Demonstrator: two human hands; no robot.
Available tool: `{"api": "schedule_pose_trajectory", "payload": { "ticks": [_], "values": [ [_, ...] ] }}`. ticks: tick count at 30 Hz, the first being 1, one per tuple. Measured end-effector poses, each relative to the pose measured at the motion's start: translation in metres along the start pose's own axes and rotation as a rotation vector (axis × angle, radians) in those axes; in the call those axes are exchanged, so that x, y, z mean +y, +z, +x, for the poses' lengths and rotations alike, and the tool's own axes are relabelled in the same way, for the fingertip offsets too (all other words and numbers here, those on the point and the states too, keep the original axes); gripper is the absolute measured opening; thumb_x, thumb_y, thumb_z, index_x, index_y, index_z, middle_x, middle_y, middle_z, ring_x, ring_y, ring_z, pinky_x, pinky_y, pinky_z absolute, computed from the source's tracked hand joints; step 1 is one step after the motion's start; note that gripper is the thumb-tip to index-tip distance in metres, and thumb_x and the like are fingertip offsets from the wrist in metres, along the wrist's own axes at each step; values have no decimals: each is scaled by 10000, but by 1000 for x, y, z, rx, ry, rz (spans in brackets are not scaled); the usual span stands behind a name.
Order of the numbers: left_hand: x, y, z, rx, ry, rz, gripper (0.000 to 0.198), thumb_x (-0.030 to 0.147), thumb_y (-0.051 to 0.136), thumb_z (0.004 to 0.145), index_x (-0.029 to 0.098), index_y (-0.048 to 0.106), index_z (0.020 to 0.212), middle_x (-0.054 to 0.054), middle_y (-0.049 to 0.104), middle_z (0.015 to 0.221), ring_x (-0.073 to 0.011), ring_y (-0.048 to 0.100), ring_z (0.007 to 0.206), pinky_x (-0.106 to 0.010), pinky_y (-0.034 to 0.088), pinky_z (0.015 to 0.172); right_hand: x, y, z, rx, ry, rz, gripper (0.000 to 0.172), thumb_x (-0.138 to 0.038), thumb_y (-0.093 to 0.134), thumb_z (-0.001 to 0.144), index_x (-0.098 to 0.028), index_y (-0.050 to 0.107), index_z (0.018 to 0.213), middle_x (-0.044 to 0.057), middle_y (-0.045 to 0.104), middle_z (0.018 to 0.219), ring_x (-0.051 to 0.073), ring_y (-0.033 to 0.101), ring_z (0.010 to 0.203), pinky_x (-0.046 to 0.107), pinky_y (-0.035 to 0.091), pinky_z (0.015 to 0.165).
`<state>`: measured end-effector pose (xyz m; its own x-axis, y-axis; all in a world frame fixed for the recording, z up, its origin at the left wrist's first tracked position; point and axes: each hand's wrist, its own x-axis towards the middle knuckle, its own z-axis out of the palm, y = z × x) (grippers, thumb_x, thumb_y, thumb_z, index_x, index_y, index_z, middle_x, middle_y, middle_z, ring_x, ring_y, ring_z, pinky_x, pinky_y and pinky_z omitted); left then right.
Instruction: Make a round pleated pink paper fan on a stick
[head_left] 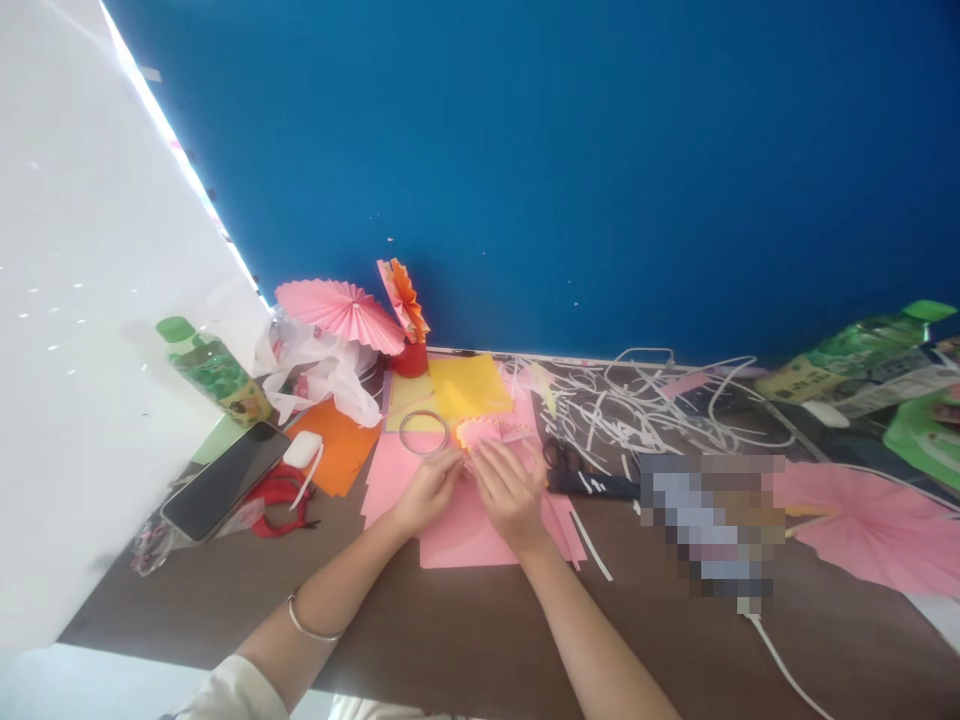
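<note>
A small pink paper piece with a scalloped, orange-yellow edge [487, 432] is between my two hands, above a stack of pink paper sheets [457, 540]. My left hand [433, 492] pinches its near left edge with thumb and fingers. The fingers of my right hand [514, 490] are held together over its near right side, hiding part of it. Just left of the piece lies a round metal-looking ring [423, 433]. Yellow paper [469, 387] is behind it. Dark-handled scissors [574, 470] lie right of my right hand.
Pleated paper fans [341, 308] stand at the back left. A phone [225, 480], a white earbud case [302, 450], orange paper [341, 450] and a green bottle [214, 370] are at left. White paper strips [622, 400] cover the back right, near another pink fan [870, 525].
</note>
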<state>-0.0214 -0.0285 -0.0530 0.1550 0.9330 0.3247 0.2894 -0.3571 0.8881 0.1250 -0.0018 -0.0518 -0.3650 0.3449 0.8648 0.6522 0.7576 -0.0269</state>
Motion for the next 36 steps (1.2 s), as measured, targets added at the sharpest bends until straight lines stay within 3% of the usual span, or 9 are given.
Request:
{"api": "schedule_pose_trajectory", "payload": {
  "ticks": [6, 12, 19, 27, 36],
  "values": [
    [3, 3, -2, -34, 47, 62, 241, 250, 322, 883, 179, 542, 814, -76, 538, 773, -185, 501, 710, -300, 411, 670, -1, -6, 2, -69, -21, 10, 205, -93, 551, 801, -172, 613, 980, 67, 689, 961, 186, 622, 942, 445, 267, 1013],
    [-3, 4, -5, -6, 25, 36, 217, 279, 382, 867, 183, 575, 846, -92, 560, 812, -207, 523, 773, -323, 425, 730, 0, -10, 2, -111, -41, 42, 176, -88, 548, 806, -152, 620, 954, 69, 687, 965, 187, 612, 961, 462, 264, 1021],
    [-8, 5, -7, -61, 103, 179, 237, 201, 305, 894, 163, 534, 941, -93, 586, 878, -189, 554, 815, -324, 453, 738, 3, -12, 0, -169, -63, 58, 175, -103, 514, 833, -132, 627, 963, 94, 673, 1006, 190, 595, 996, 487, 255, 1034],
    [-12, 6, -9, -60, 112, 232, 191, 158, 310, 882, 160, 499, 909, -75, 557, 840, -171, 535, 781, -297, 440, 701, 3, -18, 4, -242, -65, 57, 174, -110, 483, 854, -135, 644, 917, 85, 678, 991, 182, 596, 987, 517, 214, 1052],
    [0, 3, -6, 2, 16, 146, 190, 206, 329, 892, 159, 479, 784, -43, 534, 760, -142, 498, 702, -254, 404, 651, 6, -13, -1, -231, -29, 139, 261, -76, 458, 849, -137, 592, 1065, 72, 651, 1070, 170, 564, 1050, 459, 229, 1052]
  ]
}}
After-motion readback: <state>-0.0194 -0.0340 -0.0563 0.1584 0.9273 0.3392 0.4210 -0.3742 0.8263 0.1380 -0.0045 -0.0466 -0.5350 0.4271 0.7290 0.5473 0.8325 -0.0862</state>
